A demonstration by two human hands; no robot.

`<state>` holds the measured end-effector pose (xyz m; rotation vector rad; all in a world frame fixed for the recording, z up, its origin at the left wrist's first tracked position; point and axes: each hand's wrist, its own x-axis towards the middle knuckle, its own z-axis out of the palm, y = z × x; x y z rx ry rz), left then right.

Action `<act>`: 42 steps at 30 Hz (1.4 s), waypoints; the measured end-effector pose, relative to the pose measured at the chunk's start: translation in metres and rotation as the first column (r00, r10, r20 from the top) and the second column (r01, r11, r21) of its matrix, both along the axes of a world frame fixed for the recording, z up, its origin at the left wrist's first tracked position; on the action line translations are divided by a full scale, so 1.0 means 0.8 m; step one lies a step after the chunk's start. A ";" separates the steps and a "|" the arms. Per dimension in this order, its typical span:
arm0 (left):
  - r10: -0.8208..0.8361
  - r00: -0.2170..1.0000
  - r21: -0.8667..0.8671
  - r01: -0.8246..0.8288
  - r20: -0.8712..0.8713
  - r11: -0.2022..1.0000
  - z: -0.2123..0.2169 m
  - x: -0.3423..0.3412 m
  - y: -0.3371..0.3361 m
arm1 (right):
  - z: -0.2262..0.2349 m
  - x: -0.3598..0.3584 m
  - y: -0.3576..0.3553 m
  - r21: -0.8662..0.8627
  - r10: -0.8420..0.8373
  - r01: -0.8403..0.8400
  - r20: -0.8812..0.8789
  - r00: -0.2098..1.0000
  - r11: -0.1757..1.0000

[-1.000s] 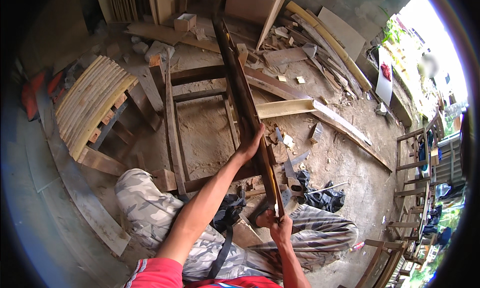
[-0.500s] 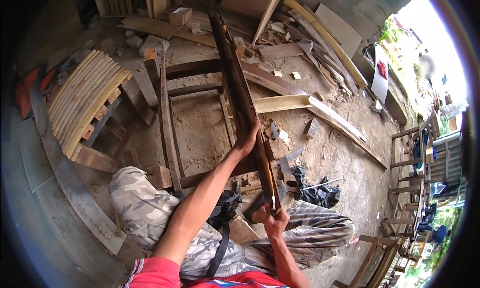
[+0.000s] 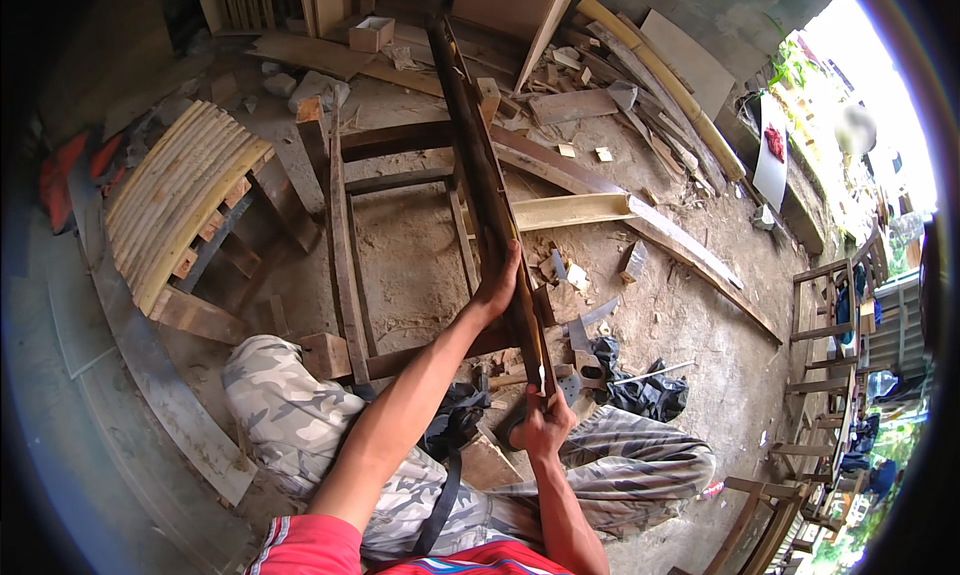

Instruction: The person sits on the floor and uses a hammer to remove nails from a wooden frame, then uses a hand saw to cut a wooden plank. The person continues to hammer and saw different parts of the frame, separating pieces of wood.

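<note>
Over a wooden frame (image 3: 343,235), a dark board (image 3: 482,165) is clasped midway by the left hand (image 3: 497,289), at its near end by the right hand (image 3: 543,425) (for steadiness, presumably).

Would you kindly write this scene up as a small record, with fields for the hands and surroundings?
Left hand: holds a long dark piece partway along
Right hand: grips the same piece near its closer end
Below the piece: wooden frame
To the left: slatted stand topped with pale strips
To the right: crumpled black plastic on the floor
</note>
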<state>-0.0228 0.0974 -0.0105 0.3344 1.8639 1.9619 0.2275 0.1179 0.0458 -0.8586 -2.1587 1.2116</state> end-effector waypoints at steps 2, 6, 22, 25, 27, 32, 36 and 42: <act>-0.001 1.000 0.010 0.001 0.012 1.000 0.002 -0.001 0.000 | -0.003 -0.004 -0.002 0.009 -0.021 0.022 -0.057 0.998 1.000; -0.002 0.999 0.014 0.002 0.041 1.000 0.005 0.000 -0.004 | -0.010 0.004 0.004 0.024 0.039 -0.039 0.007 0.999 0.999; -0.070 0.992 0.030 0.067 0.105 0.997 0.031 0.006 -0.015 | -0.010 0.000 0.002 0.035 0.075 -0.075 -0.001 0.997 0.997; -0.059 0.986 0.026 0.056 0.157 0.998 0.036 0.011 -0.015 | -0.006 -0.001 0.002 0.036 0.079 -0.079 0.014 0.997 0.996; -0.048 0.985 0.041 0.041 0.169 0.998 0.036 0.012 -0.013 | -0.005 -0.003 0.001 0.049 0.079 -0.079 -0.007 0.997 0.996; -0.018 0.988 0.093 0.004 0.152 0.996 0.021 0.006 -0.013 | 0.010 -0.016 -0.008 0.127 0.099 -0.091 -0.052 0.994 0.988; -0.011 0.985 0.107 -0.008 0.172 0.994 0.015 0.005 -0.017 | 0.012 -0.041 -0.005 0.073 0.095 -0.095 0.014 0.995 0.993; -0.013 0.980 0.141 -0.016 0.198 0.990 0.013 0.003 -0.015 | 0.009 -0.071 -0.005 0.098 0.074 -0.069 -0.047 0.996 0.993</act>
